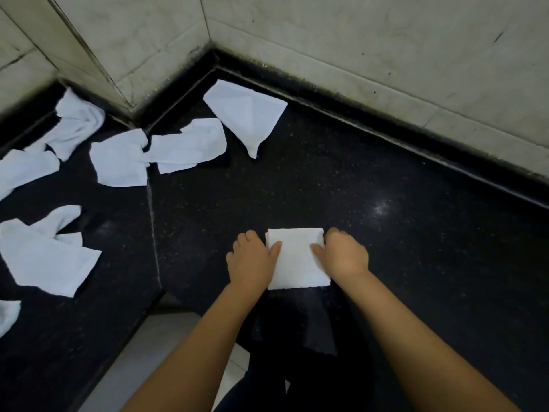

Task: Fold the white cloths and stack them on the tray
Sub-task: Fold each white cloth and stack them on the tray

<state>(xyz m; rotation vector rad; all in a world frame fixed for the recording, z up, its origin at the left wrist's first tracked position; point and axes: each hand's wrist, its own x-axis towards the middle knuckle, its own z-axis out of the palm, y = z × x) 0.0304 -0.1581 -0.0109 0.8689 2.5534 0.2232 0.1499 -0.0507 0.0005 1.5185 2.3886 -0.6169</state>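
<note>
The scene is rather dim and the colours have a cool, greenish tone. The black counter (386,162) is glossy and shows one small soft glare spot toward its right side. The white cloths (190,145) look very bright against it, almost without texture. The hands give only a weak shadow near the front edge. The picture is slightly soft, and the wall tiles (371,40) bend at the edges from the wide lens.

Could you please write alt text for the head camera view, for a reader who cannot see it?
A person's left hand and right hand grip the sides of a folded white square cloth on a speckled black stone counter. Several unfolded white cloths lie scattered to the left, below pale tiled walls.
</note>
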